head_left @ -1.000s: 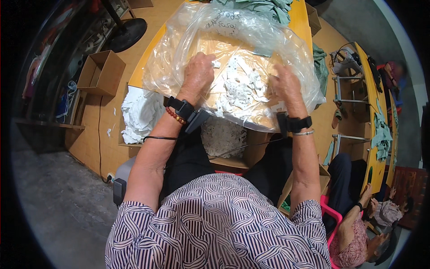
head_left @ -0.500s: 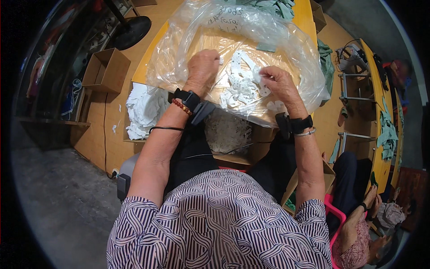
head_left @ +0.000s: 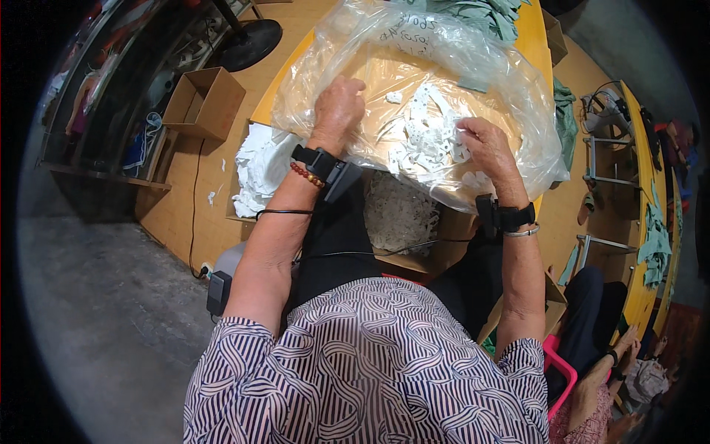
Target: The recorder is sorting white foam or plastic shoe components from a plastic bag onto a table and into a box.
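Observation:
A large clear plastic bag (head_left: 370, 37) lies spread over the yellow table (head_left: 292, 59). On it is a loose heap of small white fabric pieces with dark spots (head_left: 425, 137). One small white piece (head_left: 393, 97) rests apart from the heap, between my hands. My left hand (head_left: 339, 115) is closed over the bag's left part, fingers curled; anything within them is hidden. At the heap's right edge, my right hand (head_left: 486, 146) is closed, thumb and fingers pinched on a white fabric piece partly hidden by the hand.
Green fabric (head_left: 481, 16) is piled at the table's far end. White cloth (head_left: 259, 166) fills a box at left; an open carton (head_left: 205, 103) stands beyond. Below the table edge sits a box of scraps (head_left: 399, 214). A cable crosses my lap. Another person sits at right.
The whole view has shifted, so the scene sits further right. The small white piece at my left fingertips now lies on the bag. My right hand stays by the heap.

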### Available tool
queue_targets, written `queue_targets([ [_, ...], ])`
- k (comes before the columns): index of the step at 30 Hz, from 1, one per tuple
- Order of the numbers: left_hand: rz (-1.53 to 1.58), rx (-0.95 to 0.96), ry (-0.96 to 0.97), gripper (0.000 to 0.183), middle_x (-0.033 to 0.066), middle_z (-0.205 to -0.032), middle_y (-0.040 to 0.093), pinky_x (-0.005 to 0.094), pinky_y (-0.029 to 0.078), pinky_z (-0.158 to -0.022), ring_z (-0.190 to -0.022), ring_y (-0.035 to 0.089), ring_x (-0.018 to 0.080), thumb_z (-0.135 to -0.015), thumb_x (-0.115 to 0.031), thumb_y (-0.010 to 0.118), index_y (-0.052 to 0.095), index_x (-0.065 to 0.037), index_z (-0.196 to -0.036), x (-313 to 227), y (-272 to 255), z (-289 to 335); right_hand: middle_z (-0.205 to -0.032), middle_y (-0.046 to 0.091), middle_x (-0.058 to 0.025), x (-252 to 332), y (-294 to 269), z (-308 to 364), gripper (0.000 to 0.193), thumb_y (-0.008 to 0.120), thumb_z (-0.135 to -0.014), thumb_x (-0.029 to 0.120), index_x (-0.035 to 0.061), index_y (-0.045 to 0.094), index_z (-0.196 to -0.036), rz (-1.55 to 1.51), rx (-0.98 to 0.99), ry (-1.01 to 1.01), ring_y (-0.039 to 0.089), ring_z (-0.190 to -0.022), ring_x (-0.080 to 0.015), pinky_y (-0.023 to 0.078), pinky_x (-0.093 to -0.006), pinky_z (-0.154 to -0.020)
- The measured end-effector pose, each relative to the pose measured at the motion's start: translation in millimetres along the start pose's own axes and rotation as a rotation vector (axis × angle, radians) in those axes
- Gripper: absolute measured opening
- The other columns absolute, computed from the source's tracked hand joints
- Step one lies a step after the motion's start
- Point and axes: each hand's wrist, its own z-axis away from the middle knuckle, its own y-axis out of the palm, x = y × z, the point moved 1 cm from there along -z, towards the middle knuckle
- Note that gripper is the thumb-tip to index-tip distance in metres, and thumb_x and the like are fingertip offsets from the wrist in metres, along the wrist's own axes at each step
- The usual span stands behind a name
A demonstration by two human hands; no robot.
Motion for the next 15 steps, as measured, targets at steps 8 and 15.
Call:
queue_targets([
  [8,0.037,0.022,0.073,0.019,0.0155,-0.085,0.054,0.0399,0.045,-0.074,-0.083,0.055,0.0320,-0.071,-0.008,0.053,0.064,-0.009,-0.087,-22,8,4,-0.085,0.059,-0.0161,9,-1,-22,0.027,0.058,-0.075,0.021,0.0043,0.061,-0.095,0.021,-0.074,0.055,0.057,-0.081,-0.0320,0.045,-0.0374,-0.072],
  [15,-0.097,0.093,0.184,0.018,0.0132,-0.084,0.056,0.0390,0.045,-0.073,-0.083,0.055,0.0300,-0.074,-0.013,0.053,0.065,-0.011,-0.087,-36,25,-8,-0.085,0.060,-0.0085,-19,-6,-14,0.028,0.058,-0.080,0.019,-0.0003,0.059,-0.100,-0.386,0.098,0.159,0.057,-0.079,-0.0156,0.045,-0.0262,-0.072],
])
